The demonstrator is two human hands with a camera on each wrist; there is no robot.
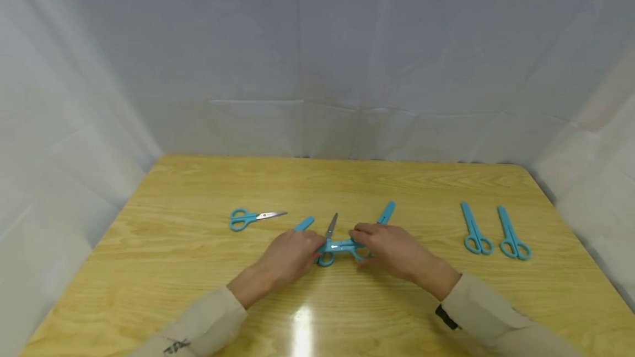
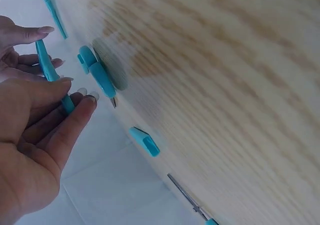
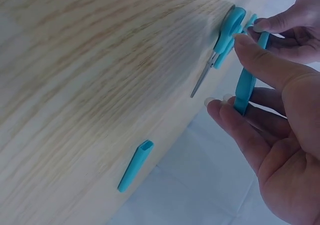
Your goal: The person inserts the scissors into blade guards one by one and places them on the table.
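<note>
We see the far edge of the table (image 1: 421, 180) well beyond the left hand (image 1: 294, 255), and wide room right of the right hand (image 1: 399, 249). Between them the covered scissors (image 1: 341, 246) lie sideways lengthwise, tip leftward; left pinches the tip end, right grips the handles (image 3: 244, 92).

Blue plastic scissor handles (image 1: 250, 217) and shiny metal blades (image 1: 270, 215) top a glossy yellow wood-grain table (image 1: 173, 258), creased white cloth (image 1: 342, 59) beyond its far edge.
</note>
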